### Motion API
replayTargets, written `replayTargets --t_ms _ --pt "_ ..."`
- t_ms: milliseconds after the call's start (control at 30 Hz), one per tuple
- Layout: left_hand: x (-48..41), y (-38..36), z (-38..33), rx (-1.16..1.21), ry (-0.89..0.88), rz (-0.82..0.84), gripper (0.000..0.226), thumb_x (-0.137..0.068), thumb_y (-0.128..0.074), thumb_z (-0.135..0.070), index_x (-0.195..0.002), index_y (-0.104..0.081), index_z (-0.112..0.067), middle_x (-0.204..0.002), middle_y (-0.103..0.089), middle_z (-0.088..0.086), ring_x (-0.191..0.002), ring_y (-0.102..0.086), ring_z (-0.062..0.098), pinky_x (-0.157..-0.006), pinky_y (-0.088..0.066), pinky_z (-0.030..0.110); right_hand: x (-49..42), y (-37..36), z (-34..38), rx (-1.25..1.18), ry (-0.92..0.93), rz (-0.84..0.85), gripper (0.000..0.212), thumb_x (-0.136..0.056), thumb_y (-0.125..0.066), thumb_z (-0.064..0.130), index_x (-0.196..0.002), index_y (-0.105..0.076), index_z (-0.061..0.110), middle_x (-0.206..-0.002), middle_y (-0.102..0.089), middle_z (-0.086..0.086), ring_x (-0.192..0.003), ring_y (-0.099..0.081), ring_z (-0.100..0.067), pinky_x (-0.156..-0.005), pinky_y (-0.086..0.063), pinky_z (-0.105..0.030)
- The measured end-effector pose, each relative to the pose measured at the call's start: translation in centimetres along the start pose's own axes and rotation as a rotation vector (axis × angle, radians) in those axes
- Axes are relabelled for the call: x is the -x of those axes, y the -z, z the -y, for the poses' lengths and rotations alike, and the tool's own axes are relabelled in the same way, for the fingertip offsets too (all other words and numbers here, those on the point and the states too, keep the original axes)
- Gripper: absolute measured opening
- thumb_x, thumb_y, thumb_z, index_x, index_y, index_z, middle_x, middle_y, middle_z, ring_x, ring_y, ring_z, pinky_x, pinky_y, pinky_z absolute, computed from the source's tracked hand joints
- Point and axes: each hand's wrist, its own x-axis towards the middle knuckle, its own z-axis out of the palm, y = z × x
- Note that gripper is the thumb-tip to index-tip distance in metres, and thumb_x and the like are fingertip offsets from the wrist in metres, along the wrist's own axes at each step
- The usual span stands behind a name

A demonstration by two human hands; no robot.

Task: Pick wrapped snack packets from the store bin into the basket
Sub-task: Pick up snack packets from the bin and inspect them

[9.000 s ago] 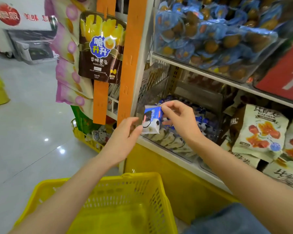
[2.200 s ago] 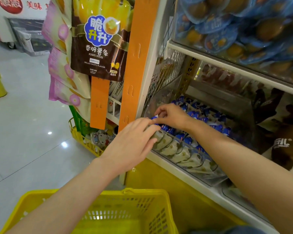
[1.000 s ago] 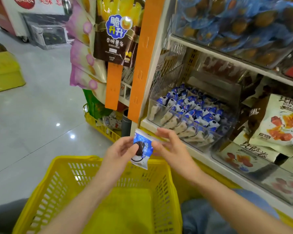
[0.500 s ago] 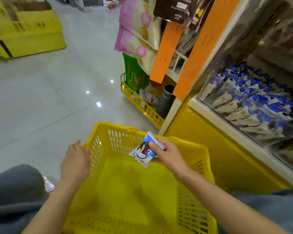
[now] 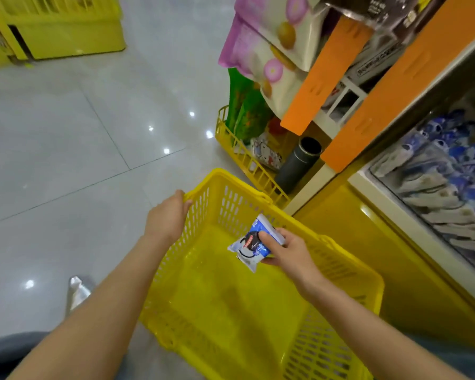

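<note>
A yellow plastic basket [image 5: 337, 272] stands on the floor below me, and I see no packets inside it. My right hand [image 5: 288, 252] pinches a blue and white snack packet [image 5: 251, 244] with a dark biscuit printed on it, holding it over the inside of the basket. My left hand [image 5: 168, 215] rests on the basket's far left rim, fingers curled over the edge. The clear store bin [image 5: 447, 182] full of the same blue and white packets sits on the shelf at the right.
A yellow shelf base [image 5: 395, 256] runs along the right of the basket. A low yellow rack [image 5: 247, 157] with bags and a dark cylinder [image 5: 299, 163] stands beyond it. Orange strips [image 5: 327, 72] and hanging snack bags [image 5: 261, 45] are above. Grey tiled floor [image 5: 80, 138] spreads left.
My right hand took a packet from the bin and brought it down over the basket. My left hand let go of the packet and moved to the basket's left rim.
</note>
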Motion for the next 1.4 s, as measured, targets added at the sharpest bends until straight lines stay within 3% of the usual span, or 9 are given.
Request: replayTargets --t_ms 100,267,467,567,700,933,1033,1267,1400 --pt "-1.5 0.2 -2.2 0.04 0.004 0.023 0.033 -0.099 -0.036 -0.03 -0.117 -0.048 -0.005 -0.115 -0.058 0.019 -0.107 -0.054 0.036 -0.082 -0.041 0.042 -0.7 0.6 0.7 0.016 0.01 -0.013 0.007 -0.091 -0.054 0.012 -0.093 -0.057 0.006 -0.081 -0.063 -0.006 -0.059 -0.063 0.001 -0.051 -0.05 -0.013" --pt "0.2 1.4 -6.5 0.176 -0.163 -0.187 0.029 -0.096 -0.043 -0.018 -0.122 -0.052 -0.007 -0.118 -0.056 0.016 -0.109 -0.051 0.034 -0.09 -0.036 0.043 -0.6 1.7 2.6 0.026 0.07 -0.071 0.014 -0.094 -0.051 0.015 -0.102 -0.051 0.003 -0.085 -0.061 -0.008 -0.058 -0.062 0.001 -0.049 -0.049 -0.013" --pt "6.2 4.3 -14.4 0.924 -0.179 0.359 0.015 -0.096 -0.048 -0.022 -0.088 -0.058 -0.015 -0.081 -0.062 0.003 -0.074 -0.055 0.012 -0.071 -0.046 0.027 1.5 4.2 4.6 0.215 0.246 -0.078 0.014 -0.091 -0.055 0.017 -0.08 -0.047 0.02 -0.083 -0.059 -0.007 -0.064 -0.06 -0.005 -0.05 -0.05 -0.017" --pt "8.4 5.2 -15.8 0.901 -0.289 0.356 0.003 -0.09 -0.058 -0.014 -0.091 -0.058 -0.011 -0.083 -0.063 0.011 -0.075 -0.059 0.021 -0.069 -0.051 0.039 3.5 5.7 5.2 0.271 0.325 0.007 0.015 -0.086 -0.062 0.012 -0.079 -0.051 0.019 -0.077 -0.059 -0.004 -0.065 -0.059 -0.008 -0.054 -0.048 -0.019" --pt "10.1 6.4 -16.7 0.857 -0.366 0.361 0.016 -0.087 -0.062 -0.008 -0.079 -0.052 -0.018 -0.082 -0.059 0.011 -0.079 -0.059 0.024 -0.074 -0.05 0.046 6.1 7.2 5.3 0.165 0.314 0.036 0.012 -0.084 -0.061 0.004 -0.081 -0.055 0.014 -0.077 -0.058 -0.001 -0.058 -0.058 -0.001 -0.054 -0.05 -0.014" --pt "10.6 7.6 -18.4 0.825 -0.331 0.4 0.013 -0.089 -0.059 -0.009 -0.08 -0.052 -0.017 -0.085 -0.065 0.013 -0.078 -0.063 0.028 -0.068 -0.052 0.044 7.8 9.3 7.5 0.095 0.302 0.018 0.014 -0.087 -0.06 0.009 -0.073 -0.061 0.012 -0.069 -0.062 -0.006 -0.053 -0.057 0.002 -0.05 -0.046 -0.01" --pt "10.7 7.4 -19.3 0.899 -0.293 0.444 0.008 -0.089 -0.058 -0.013 -0.081 -0.057 -0.014 -0.079 -0.067 0.007 -0.074 -0.064 0.018 -0.068 -0.056 0.04 7.4 10.3 7.7 0.219 0.356 0.012 0.014 -0.085 -0.062 0.011 -0.072 -0.063 0.014 -0.07 -0.062 -0.009 -0.058 -0.053 -0.008 -0.051 -0.042 -0.012" --pt "10.2 5.0 -22.2 0.946 -0.186 0.4 0.026 -0.091 -0.054 -0.009 -0.066 -0.05 -0.013 -0.067 -0.054 0.008 -0.063 -0.053 0.014 -0.056 -0.052 0.03 6.2 12.6 6.6 0.486 0.463 -0.09 0.018 -0.082 -0.067 0.019 -0.069 -0.062 0.03 -0.069 -0.061 0.013 -0.068 -0.056 -0.003 -0.065 -0.048 -0.028" --pt "9.8 3.9 -23.6 1.036 -0.064 0.454 0.029 -0.094 -0.049 -0.01 -0.065 -0.046 -0.012 -0.063 -0.053 0.0 -0.052 -0.054 0.005 -0.047 -0.05 0.021 6.1 13.4 6.1 0.789 0.666 -0.224 0.009 -0.085 -0.064 0.025 -0.081 -0.065 0.017 -0.082 -0.058 0.004 -0.077 -0.055 -0.006 -0.068 -0.047 -0.025"
